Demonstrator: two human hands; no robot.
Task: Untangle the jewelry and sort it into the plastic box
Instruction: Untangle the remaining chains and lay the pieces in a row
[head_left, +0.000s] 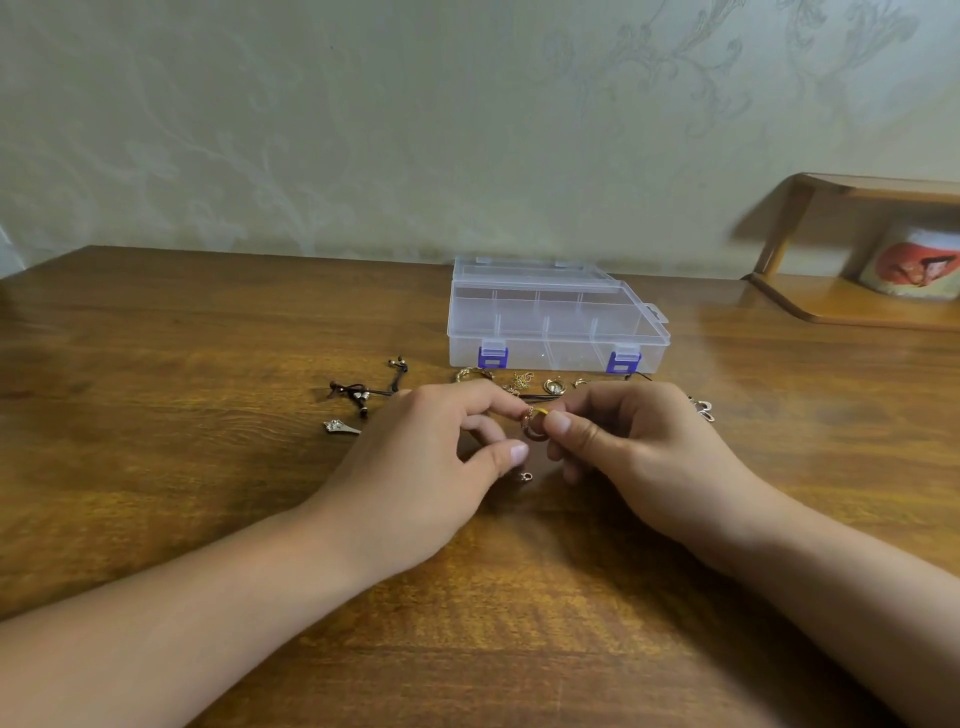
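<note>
Right hand (618, 441): centre of the frame, thumb and curled fingers pinching a small reddish-brown ring (534, 427) with a yellowish bit at its top.
Left hand (441, 452): just left of it, fingertips meeting the same ring; thumb held straight below, so it reads as a light pinch.
Doing the step well: I judge that the ring is being worked free of a thin dark cord (540, 397); hold the ring steady with one hand and ease the strand with the other, never tugging.
Ring: smooth, rounded, glossy.
Small clasp (525, 476): tiny metal piece on the table below the thumbs.
Loose jewelry (519, 382): gold chains and hoops, fine and snag-prone, in a row just behind the hands.
Beaded cord (363, 392): dark and limp, left of centre.
Silver charm (340, 427): pointed, below that cord.
Plastic box (556, 327): clear, rigid, divided, blue latches, lid shut, upper centre.
Table (156, 415): polished wood grain.
</note>
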